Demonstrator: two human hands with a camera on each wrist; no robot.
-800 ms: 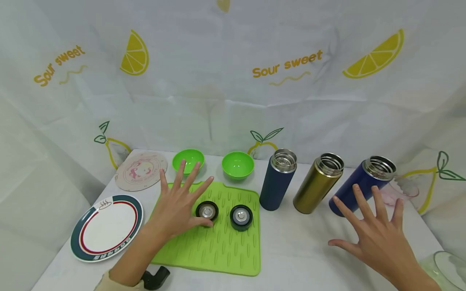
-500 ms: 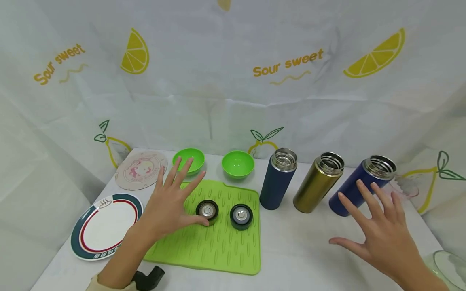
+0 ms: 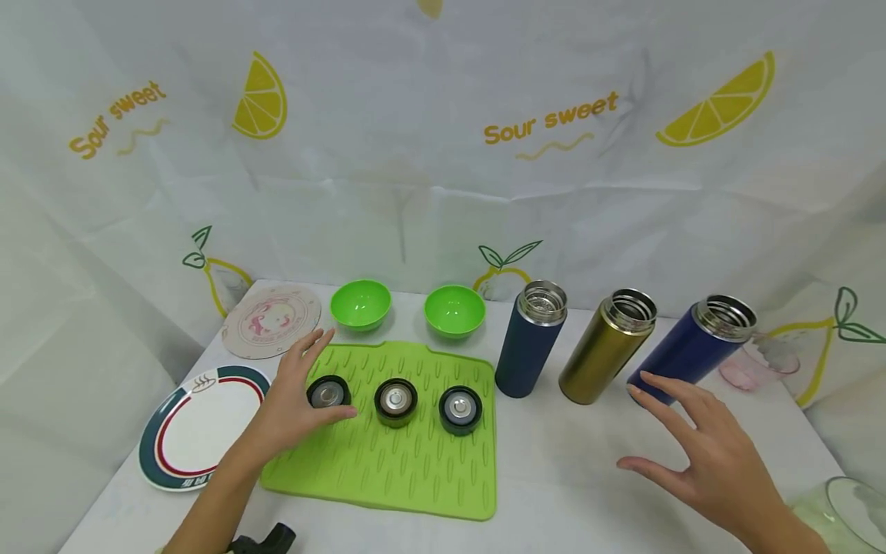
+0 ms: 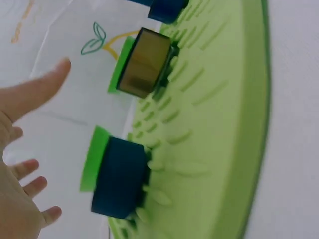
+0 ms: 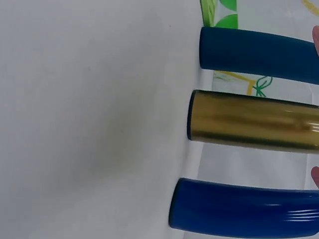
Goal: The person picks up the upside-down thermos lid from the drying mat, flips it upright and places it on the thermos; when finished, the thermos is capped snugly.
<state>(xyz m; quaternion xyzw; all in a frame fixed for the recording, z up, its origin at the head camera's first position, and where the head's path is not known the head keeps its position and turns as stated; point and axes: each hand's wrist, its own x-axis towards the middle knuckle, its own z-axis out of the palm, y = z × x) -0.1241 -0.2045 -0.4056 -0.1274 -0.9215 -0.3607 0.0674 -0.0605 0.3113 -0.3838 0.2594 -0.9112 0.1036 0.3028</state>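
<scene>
My left hand (image 3: 291,400) hovers at the left of the green ribbed mat (image 3: 388,469), fingers and thumb apart, around the left bottle lid (image 3: 328,392) and holding nothing. In the left wrist view that blue lid (image 4: 119,178) sits on the mat, apart from the thumb. The gold-sided middle lid (image 3: 396,400) and the right lid (image 3: 460,410) lie underside up. My right hand (image 3: 716,454) is in front of the blue bottle (image 3: 681,350), fingers loosely bent, gripping nothing. Beside it stand a gold bottle (image 3: 602,354) and a dark blue bottle (image 3: 527,346), all lidless.
Two green bowls (image 3: 361,305) stand behind the mat. A rimmed plate (image 3: 155,454) and a round pink-patterned board (image 3: 270,323) lie at the left. A pink-tinted glass bowl (image 3: 754,365) is behind the blue bottle, and a glass container (image 3: 854,508) sits at the right front.
My left hand has drawn left, away from the middle lid, uncovering the left lid, and its fingers have come closer together. The right hand has lowered slightly, its fingers bending.
</scene>
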